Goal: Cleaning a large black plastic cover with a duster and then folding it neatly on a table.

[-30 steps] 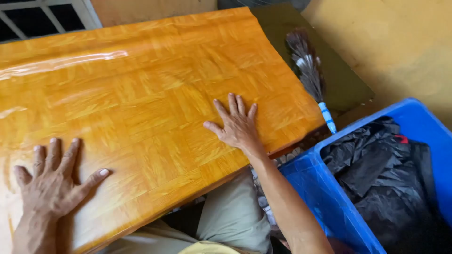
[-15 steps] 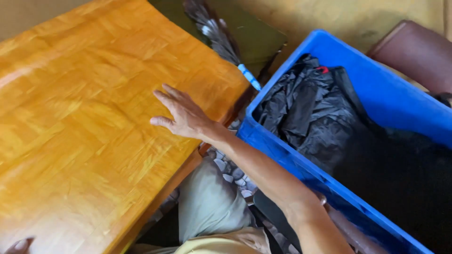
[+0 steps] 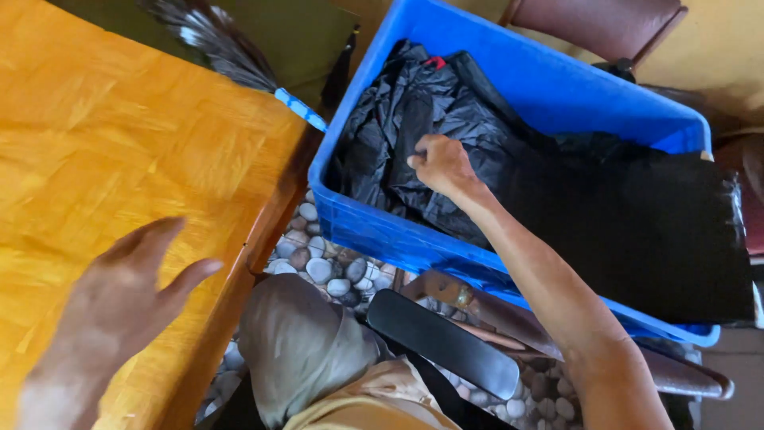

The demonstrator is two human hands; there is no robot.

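Gripping crumpled, glossy black plastic bags [image 3: 446,119] in a blue crate [image 3: 557,87], right hand [image 3: 442,163] pinches; left hand [image 3: 131,283] hovers spread, lower left.

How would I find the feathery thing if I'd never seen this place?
Start at the orange table and go to its far corner, beside the blue crate. The duster lies there: dark, fluffy feathers on a blue-and-white striped handle, unlike the crumpled black bags in the crate.

A single head-worn view is given, aimed steeply down and close over the blue crate [image 3: 549,87]; no second view is supplied.
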